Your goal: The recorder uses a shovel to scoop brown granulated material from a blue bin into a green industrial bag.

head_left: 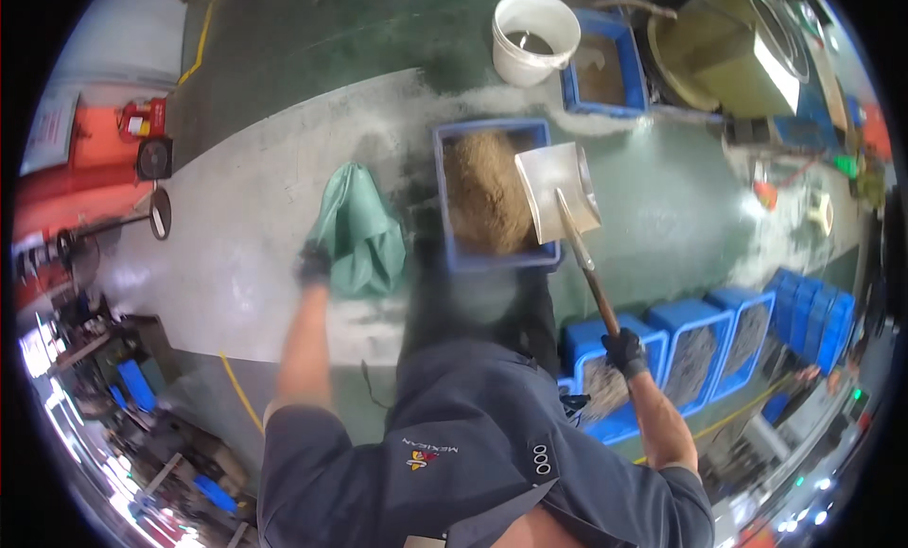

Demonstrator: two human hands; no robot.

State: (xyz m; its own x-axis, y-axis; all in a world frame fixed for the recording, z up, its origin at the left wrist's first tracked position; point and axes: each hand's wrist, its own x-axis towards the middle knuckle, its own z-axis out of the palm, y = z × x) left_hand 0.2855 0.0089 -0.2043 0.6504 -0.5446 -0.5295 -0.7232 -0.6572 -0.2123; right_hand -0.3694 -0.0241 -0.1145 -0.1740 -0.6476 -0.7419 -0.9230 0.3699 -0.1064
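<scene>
My right hand point(624, 352), in a dark glove, is closed round the wooden handle of a shovel point(556, 194). The shovel's pale metal blade lies over the right rim of a blue crate point(442, 203). A heap of brown, grainy material point(490, 191) fills much of that crate. On the left, my gloved left hand point(314, 262) is at the near left edge of a crumpled green sack or cloth point(359, 234). Motion smears its fingers, so I cannot tell whether they grip the fabric.
A white bucket point(535, 39) and another blue crate point(605, 61) stand beyond, beside an olive-coloured machine point(733, 52). Several blue bins point(700, 345) with greyish contents line the right side. A round-ended stand point(161, 213) and a black fan point(154, 158) are at left.
</scene>
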